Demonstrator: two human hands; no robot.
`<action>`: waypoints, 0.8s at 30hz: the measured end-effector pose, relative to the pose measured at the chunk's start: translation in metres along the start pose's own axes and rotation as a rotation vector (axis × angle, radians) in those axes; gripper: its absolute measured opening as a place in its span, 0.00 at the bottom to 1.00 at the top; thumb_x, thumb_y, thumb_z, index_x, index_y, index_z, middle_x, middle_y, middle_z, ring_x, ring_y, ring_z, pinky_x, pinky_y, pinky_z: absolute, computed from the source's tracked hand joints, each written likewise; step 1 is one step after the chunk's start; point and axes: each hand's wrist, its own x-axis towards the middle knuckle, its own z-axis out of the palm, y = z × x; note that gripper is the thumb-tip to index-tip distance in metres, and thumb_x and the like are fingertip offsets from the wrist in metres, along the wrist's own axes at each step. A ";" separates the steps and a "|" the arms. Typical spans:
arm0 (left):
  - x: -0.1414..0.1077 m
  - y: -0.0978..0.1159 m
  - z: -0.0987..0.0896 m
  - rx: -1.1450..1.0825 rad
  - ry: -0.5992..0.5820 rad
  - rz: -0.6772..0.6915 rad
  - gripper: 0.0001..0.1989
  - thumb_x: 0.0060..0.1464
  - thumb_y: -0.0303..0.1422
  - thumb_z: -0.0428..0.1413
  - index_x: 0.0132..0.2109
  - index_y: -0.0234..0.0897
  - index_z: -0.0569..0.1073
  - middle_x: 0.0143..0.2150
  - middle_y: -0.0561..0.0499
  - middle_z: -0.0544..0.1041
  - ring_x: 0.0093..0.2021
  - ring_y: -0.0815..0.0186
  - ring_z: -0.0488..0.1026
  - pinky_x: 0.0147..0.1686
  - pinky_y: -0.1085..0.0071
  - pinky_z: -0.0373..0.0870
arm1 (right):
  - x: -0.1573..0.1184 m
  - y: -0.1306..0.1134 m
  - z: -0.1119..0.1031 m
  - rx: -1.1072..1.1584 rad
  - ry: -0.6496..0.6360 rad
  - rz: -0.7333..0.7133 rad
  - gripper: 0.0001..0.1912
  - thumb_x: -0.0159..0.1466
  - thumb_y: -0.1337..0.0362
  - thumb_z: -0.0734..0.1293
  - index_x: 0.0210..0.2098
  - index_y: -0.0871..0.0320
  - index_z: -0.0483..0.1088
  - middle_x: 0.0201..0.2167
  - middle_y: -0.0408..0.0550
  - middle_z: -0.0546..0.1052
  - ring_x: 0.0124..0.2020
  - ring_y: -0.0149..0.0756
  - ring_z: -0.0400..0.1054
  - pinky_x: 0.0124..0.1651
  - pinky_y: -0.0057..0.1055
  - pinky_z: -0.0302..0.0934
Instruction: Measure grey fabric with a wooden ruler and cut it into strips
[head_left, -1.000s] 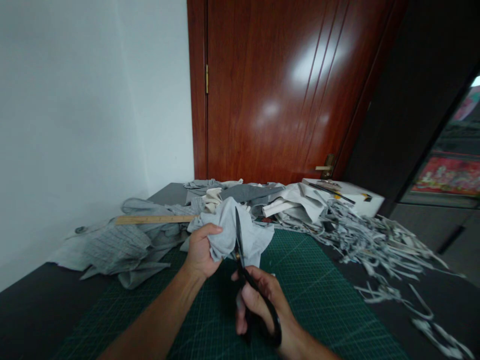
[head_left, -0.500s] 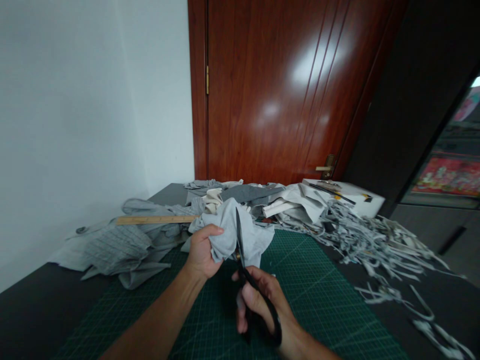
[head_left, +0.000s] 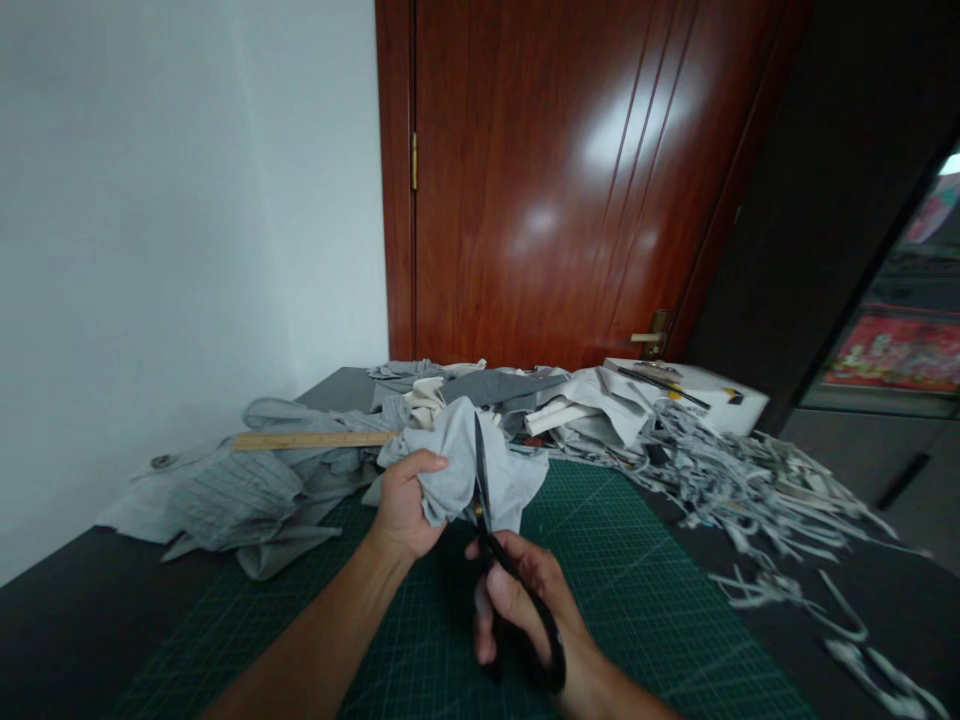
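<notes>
My left hand [head_left: 407, 505] grips a bunched piece of light grey fabric [head_left: 448, 450], thumb on top, holding it up over the green cutting mat [head_left: 637, 600]. In my right hand [head_left: 525, 590] is a pair of black-handled scissors [head_left: 482, 480], its blades pointing up and away against the fabric. The fingers are wrapped through the handle loops. The blades look nearly closed; whether cloth lies between them I cannot tell. Part of the fabric hangs to the right of the blades.
A wooden ruler [head_left: 315, 440] rests on heaped grey cloth [head_left: 240, 495] at the left. Many thin grey fabric strips [head_left: 720, 480] lie at the right, before a white box [head_left: 731, 405]. More folded cloth [head_left: 600, 400] is piled at the back, near a wooden door [head_left: 525, 180].
The scissors have shifted very slightly to the right, and the blades stay against the fabric. My left hand and the cloth look unmoved.
</notes>
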 end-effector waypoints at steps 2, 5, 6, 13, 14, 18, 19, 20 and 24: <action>-0.001 0.000 0.002 0.038 0.032 0.002 0.32 0.34 0.19 0.59 0.52 0.31 0.79 0.26 0.50 0.83 0.28 0.54 0.83 0.31 0.64 0.83 | -0.001 -0.001 0.001 -0.005 0.001 -0.001 0.33 0.60 0.36 0.73 0.45 0.60 0.69 0.18 0.38 0.73 0.14 0.26 0.64 0.21 0.22 0.59; -0.002 0.000 0.005 0.053 0.064 0.005 0.33 0.32 0.20 0.59 0.52 0.31 0.79 0.26 0.50 0.82 0.28 0.53 0.83 0.30 0.64 0.83 | -0.002 -0.002 0.001 -0.012 0.011 0.011 0.33 0.60 0.37 0.74 0.45 0.60 0.69 0.18 0.37 0.73 0.15 0.26 0.64 0.21 0.23 0.59; -0.002 0.000 0.005 0.051 0.072 0.006 0.33 0.32 0.20 0.59 0.52 0.30 0.79 0.26 0.50 0.83 0.28 0.53 0.83 0.30 0.64 0.83 | -0.002 -0.002 0.001 -0.013 0.013 0.017 0.33 0.60 0.37 0.74 0.45 0.60 0.68 0.18 0.37 0.73 0.15 0.27 0.65 0.21 0.23 0.60; 0.000 -0.001 0.001 0.046 0.052 -0.011 0.33 0.34 0.20 0.59 0.53 0.28 0.79 0.28 0.48 0.84 0.28 0.52 0.83 0.33 0.61 0.83 | -0.001 -0.002 0.000 -0.039 0.016 0.022 0.33 0.60 0.37 0.73 0.45 0.61 0.69 0.18 0.38 0.73 0.15 0.27 0.65 0.22 0.24 0.59; 0.000 -0.001 0.001 0.046 0.047 -0.014 0.32 0.34 0.20 0.59 0.53 0.28 0.79 0.28 0.47 0.84 0.28 0.52 0.83 0.32 0.61 0.83 | -0.002 -0.002 0.000 -0.040 0.017 0.021 0.33 0.60 0.36 0.73 0.45 0.61 0.69 0.18 0.38 0.73 0.15 0.28 0.64 0.22 0.24 0.58; 0.000 -0.001 -0.001 0.031 0.030 -0.024 0.34 0.36 0.20 0.59 0.55 0.29 0.78 0.33 0.46 0.86 0.32 0.50 0.85 0.38 0.58 0.84 | -0.003 -0.003 0.001 -0.020 0.023 0.029 0.32 0.61 0.38 0.73 0.45 0.60 0.70 0.18 0.37 0.72 0.15 0.27 0.63 0.22 0.24 0.56; 0.000 -0.001 -0.001 0.029 0.027 -0.028 0.34 0.36 0.20 0.59 0.56 0.29 0.78 0.33 0.46 0.86 0.33 0.49 0.85 0.39 0.57 0.84 | -0.003 -0.003 0.001 -0.017 0.026 0.031 0.31 0.61 0.38 0.73 0.45 0.60 0.70 0.17 0.37 0.72 0.15 0.27 0.63 0.23 0.24 0.56; 0.000 -0.001 -0.001 0.030 0.025 -0.033 0.34 0.36 0.20 0.59 0.56 0.29 0.77 0.34 0.46 0.86 0.34 0.49 0.85 0.40 0.57 0.84 | -0.003 -0.003 0.001 -0.016 0.028 0.031 0.31 0.61 0.38 0.73 0.44 0.60 0.70 0.17 0.37 0.72 0.15 0.27 0.62 0.23 0.24 0.55; -0.001 0.000 -0.002 0.040 0.029 -0.036 0.34 0.37 0.20 0.59 0.57 0.29 0.77 0.34 0.45 0.86 0.34 0.49 0.85 0.40 0.57 0.84 | -0.003 -0.004 0.002 -0.001 0.036 0.028 0.32 0.60 0.37 0.74 0.42 0.60 0.70 0.16 0.36 0.70 0.14 0.26 0.61 0.21 0.23 0.53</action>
